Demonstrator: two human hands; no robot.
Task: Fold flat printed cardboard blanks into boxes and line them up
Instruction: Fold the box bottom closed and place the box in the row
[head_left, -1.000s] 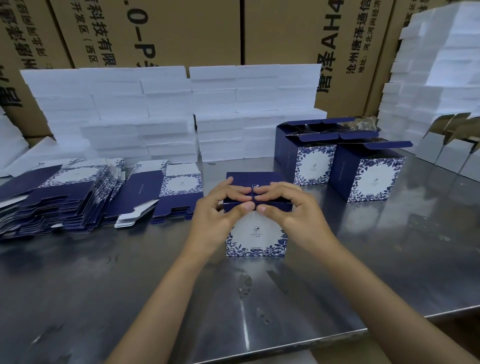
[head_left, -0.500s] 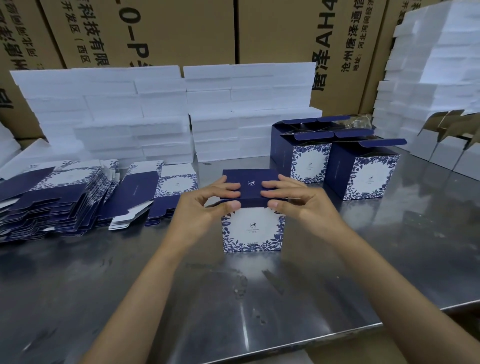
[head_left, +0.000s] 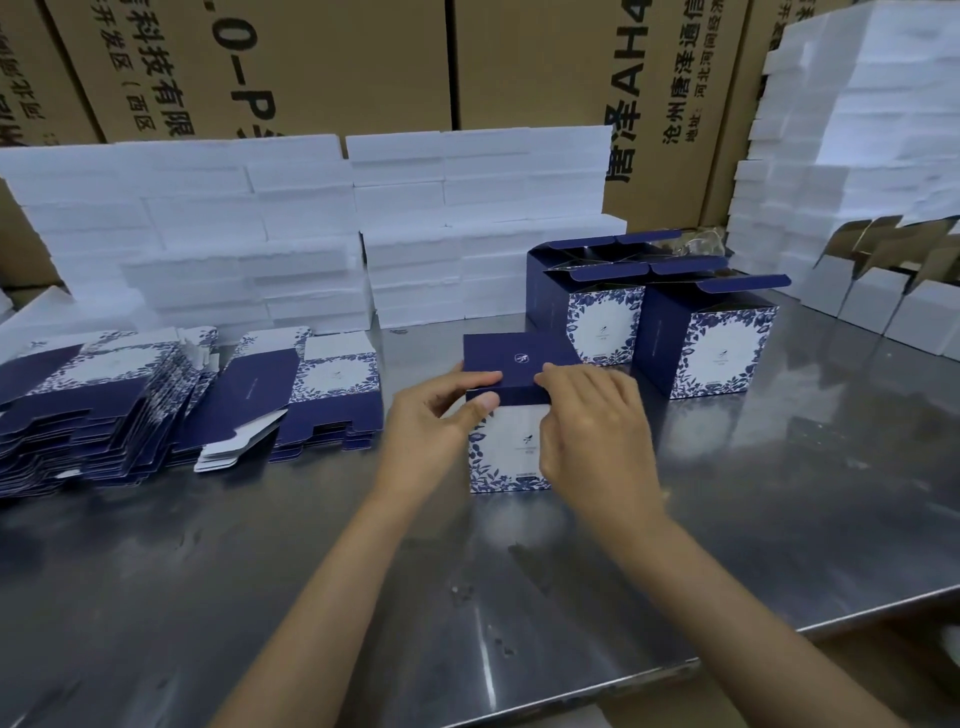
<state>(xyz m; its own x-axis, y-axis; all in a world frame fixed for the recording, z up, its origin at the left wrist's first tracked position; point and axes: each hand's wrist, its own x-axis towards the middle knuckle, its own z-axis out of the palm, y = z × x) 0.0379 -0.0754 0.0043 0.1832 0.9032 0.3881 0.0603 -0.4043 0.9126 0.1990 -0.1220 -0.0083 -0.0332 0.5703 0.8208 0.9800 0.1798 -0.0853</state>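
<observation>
Far left on the steel counter (head_left: 208, 597): flat blanks (head_left: 93, 410) in slumped stacks. Centre: upright blue-and-white box (head_left: 511, 452), dark lid flap closed on top. Left hand (head_left: 431, 431) pinching the flap's near-left edge, thumb under, fingers (head_left: 480, 378) curled over. Right hand (head_left: 592, 431) gripping the near-right edge, fingers bent. Behind right: two finished boxes (head_left: 649, 327), top flaps open, side by side.

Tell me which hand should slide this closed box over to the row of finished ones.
Probably right: the right hand already covers the box on the side facing the finished boxes.
</observation>
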